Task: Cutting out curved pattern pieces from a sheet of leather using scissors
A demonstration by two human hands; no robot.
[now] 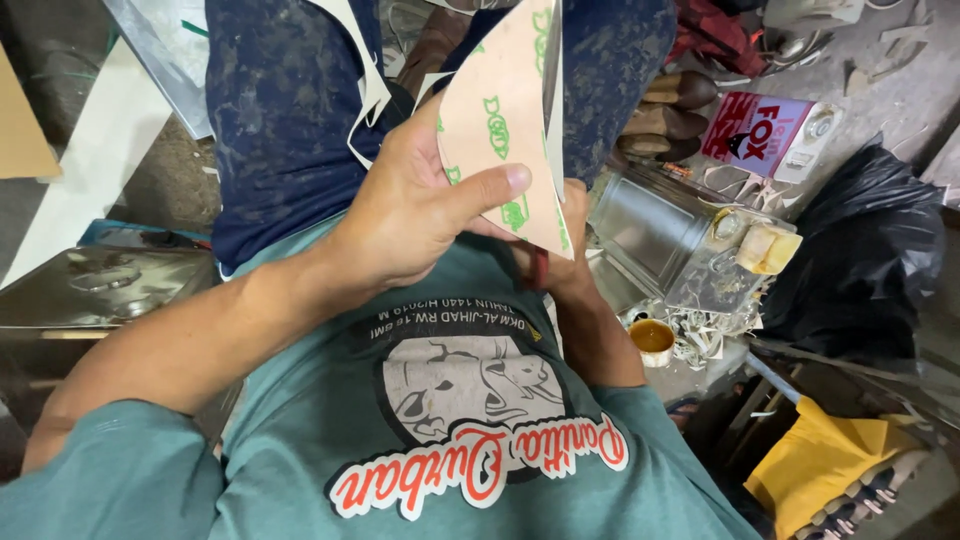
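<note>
Cluttered workshop floor; tan sheet (500, 110) between hands (420, 210).

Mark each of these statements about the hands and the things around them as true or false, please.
1. The left hand grips a tan sheet with green print. True.
2. The sheet lies flat on the floor. False: it is held up over the lap.
3. The right hand is mostly hidden behind the sheet. True.
4. A black bag lies at the right. True.
5. The small cup of amber liquid is in the left hand. False: it stands apart, near the metal tin.
</note>
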